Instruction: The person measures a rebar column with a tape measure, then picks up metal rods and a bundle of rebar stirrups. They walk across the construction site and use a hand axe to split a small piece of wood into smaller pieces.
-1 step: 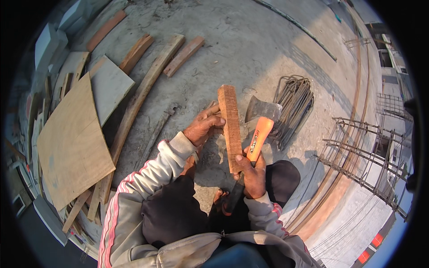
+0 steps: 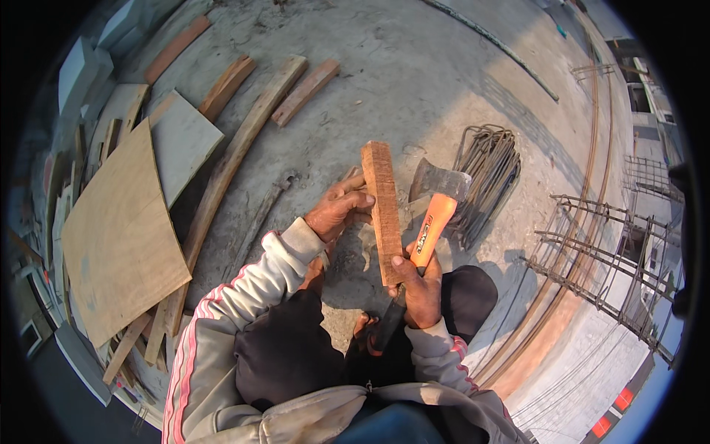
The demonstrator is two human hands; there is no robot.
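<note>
Seen from above, a person crouches on a rough concrete floor, knees apart, working between them. The left hand steadies a short reddish wood block that stands roughly upright, its lower end seemingly toward the floor; the fingers curl against the block's left side near its upper half, a grip pressed together on the wood, likely to keep it from tipping. The right hand is wrapped tightly around a hatchet with an orange and black handle, gripping partway down the handle, which would give short, controlled strokes. The grey hatchet head sits just beside the block's right face, near its upper end; whether the blade touches the wood cannot be told. The block lies between the two hands, directly in front of the body. To the right of the hatchet lies a bundle of bent steel rods, and farther right stand rebar cages. To the left, well apart, lie a plywood sheet, a long curved plank and several shorter boards.
</note>
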